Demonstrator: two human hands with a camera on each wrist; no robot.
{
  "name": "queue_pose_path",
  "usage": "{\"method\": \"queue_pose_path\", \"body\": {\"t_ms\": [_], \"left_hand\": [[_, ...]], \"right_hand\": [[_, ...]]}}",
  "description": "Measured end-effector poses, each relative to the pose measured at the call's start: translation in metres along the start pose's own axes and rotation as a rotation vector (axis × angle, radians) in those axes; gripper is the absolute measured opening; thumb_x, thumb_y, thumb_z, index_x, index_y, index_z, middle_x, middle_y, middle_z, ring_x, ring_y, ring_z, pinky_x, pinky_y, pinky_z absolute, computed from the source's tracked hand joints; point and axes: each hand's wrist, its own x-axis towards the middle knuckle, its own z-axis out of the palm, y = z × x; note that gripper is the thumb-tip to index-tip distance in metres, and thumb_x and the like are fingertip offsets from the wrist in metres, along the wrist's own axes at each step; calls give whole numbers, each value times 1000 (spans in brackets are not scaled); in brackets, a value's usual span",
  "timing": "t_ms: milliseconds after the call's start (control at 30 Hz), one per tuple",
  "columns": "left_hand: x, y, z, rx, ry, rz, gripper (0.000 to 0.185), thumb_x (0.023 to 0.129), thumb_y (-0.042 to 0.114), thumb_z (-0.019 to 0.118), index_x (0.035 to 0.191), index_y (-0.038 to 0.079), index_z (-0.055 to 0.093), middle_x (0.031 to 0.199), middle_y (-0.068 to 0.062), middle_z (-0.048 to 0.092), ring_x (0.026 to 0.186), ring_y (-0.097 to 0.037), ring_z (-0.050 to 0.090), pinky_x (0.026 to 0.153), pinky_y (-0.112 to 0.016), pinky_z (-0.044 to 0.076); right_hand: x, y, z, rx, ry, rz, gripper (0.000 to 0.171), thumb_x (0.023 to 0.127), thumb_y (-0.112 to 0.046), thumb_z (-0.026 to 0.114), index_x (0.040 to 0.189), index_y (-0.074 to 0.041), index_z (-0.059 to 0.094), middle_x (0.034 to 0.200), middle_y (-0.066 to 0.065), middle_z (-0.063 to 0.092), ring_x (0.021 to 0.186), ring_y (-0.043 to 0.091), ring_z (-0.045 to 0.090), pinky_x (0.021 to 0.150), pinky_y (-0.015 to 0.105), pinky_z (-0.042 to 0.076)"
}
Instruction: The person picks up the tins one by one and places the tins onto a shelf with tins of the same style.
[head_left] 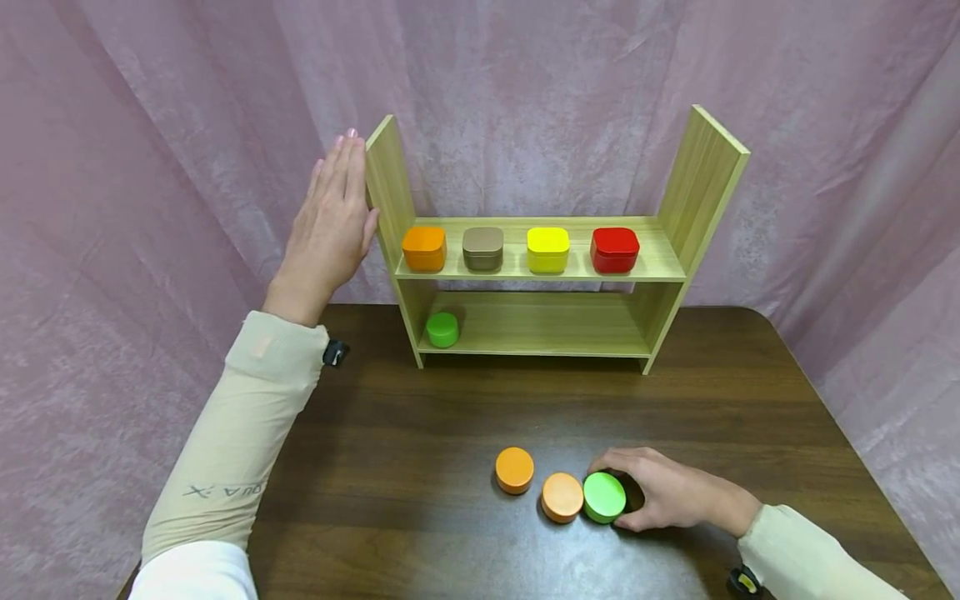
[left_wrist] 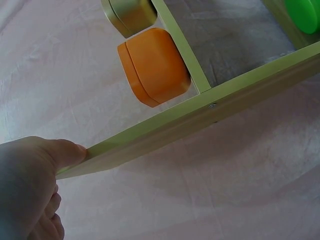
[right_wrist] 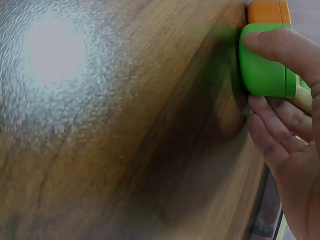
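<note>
On the dark table, my right hand (head_left: 663, 492) has its thumb and fingers around the sides of a light green round lidded box (head_left: 604, 497). In the right wrist view the thumb lies against the green box (right_wrist: 265, 65), with fingers on its other side. A pale orange round box (head_left: 562, 497) sits right beside it, and an orange round box (head_left: 514, 470) is a little farther left. My left hand (head_left: 327, 218) rests with straight fingers along the outside of the wooden shelf's left side panel (head_left: 387, 179). Its thumb touches the panel's front edge (left_wrist: 125, 137).
Orange (head_left: 425, 249), grey-brown (head_left: 483, 249), yellow (head_left: 547, 250) and red (head_left: 615, 250) squarish boxes stand in a row on the upper board. A green round box (head_left: 442, 330) sits at the lower board's left end. A pink curtain (head_left: 525, 100) hangs behind.
</note>
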Motion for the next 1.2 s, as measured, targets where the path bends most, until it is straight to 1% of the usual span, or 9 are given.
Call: {"method": "queue_pose_path", "body": {"t_ms": [233, 400, 600, 767, 967, 1200], "left_hand": [[0, 0, 0, -8, -11, -5, 81, 107, 11, 58, 168, -3, 7, 178, -19, 9, 167, -33, 11, 136, -51, 12], [-1, 0, 0, -5, -4, -2, 81, 107, 11, 59, 168, -4, 7, 178, -20, 10, 167, -34, 12, 136, -51, 12], [-1, 0, -1, -3, -6, -2, 81, 107, 11, 58, 168, -4, 7, 178, -20, 10, 167, -34, 12, 136, -51, 12], [-1, -1, 0, -1, -9, 0, 81, 107, 11, 58, 168, -3, 7, 178, -19, 10, 167, -34, 11, 136, -50, 11], [-1, -1, 0, -2, -8, 2, 81, 107, 12, 58, 168, -3, 7, 178, -18, 9, 167, -33, 11, 136, -50, 11], [-1, -1, 0, -1, -3, 4, 81, 107, 12, 58, 168, -3, 7, 178, -18, 10, 167, -33, 11, 136, -50, 11]], "right_hand": [[1, 3, 3, -7, 7, -17, 59, 75, -18, 94, 126, -19, 64, 117, -15, 68, 104, -1, 63, 85, 26, 58], [2, 6, 3, -4, 9, -20, 57, 76, -20, 94, 125, -20, 65, 116, -15, 68, 103, -1, 63, 85, 27, 59], [4, 8, 0, 31, -18, -8, 55, 78, -22, 92, 126, -22, 65, 116, -15, 68, 103, -2, 63, 85, 27, 59], [9, 9, -4, 40, -42, -17, 54, 77, -21, 92, 124, -19, 65, 114, -14, 69, 102, -2, 63, 84, 25, 59], [17, 13, -11, 40, -68, -23, 55, 75, -18, 93, 123, -19, 65, 113, -15, 69, 100, -3, 63, 84, 25, 60], [31, 19, -25, 26, -93, 24, 55, 75, -18, 93, 123, -17, 65, 115, -13, 69, 102, -1, 63, 87, 24, 59]]}}
